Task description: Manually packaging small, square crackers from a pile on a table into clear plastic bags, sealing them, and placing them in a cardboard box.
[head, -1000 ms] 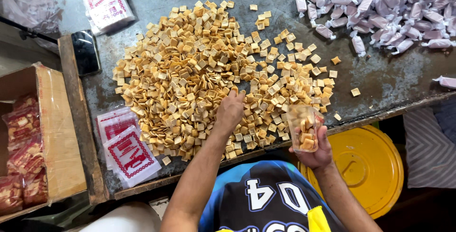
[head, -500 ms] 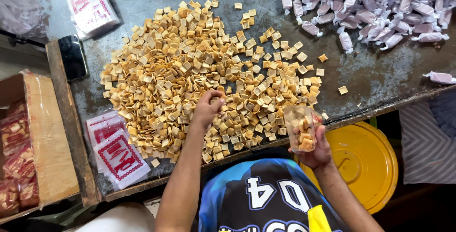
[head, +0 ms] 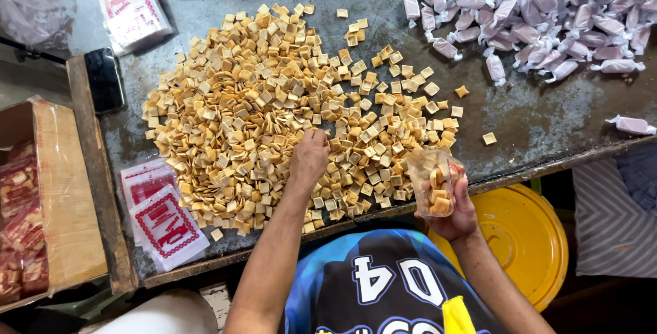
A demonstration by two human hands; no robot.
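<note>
Left hand (head: 309, 159) clenched on crackers (head: 233, 122) | right hand (head: 452, 207) grasping bag (head: 432, 182); risk: tilted bag could spill; crackers near table (head: 547, 118) edge could drop

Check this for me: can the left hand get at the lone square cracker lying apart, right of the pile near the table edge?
Probably yes. The left hand rests on the cracker pile; the lone cracker lies on bare table. Only the right hand holding the clear bag sits close to that path.

left hand (head: 309, 159): moves from the pile's near edge deeper into the square crackers (head: 274, 101), fingers now curled down among them.
right hand (head: 452, 207): lifts the clear bag (head: 432, 182) of crackers slightly closer to the table edge.
</note>
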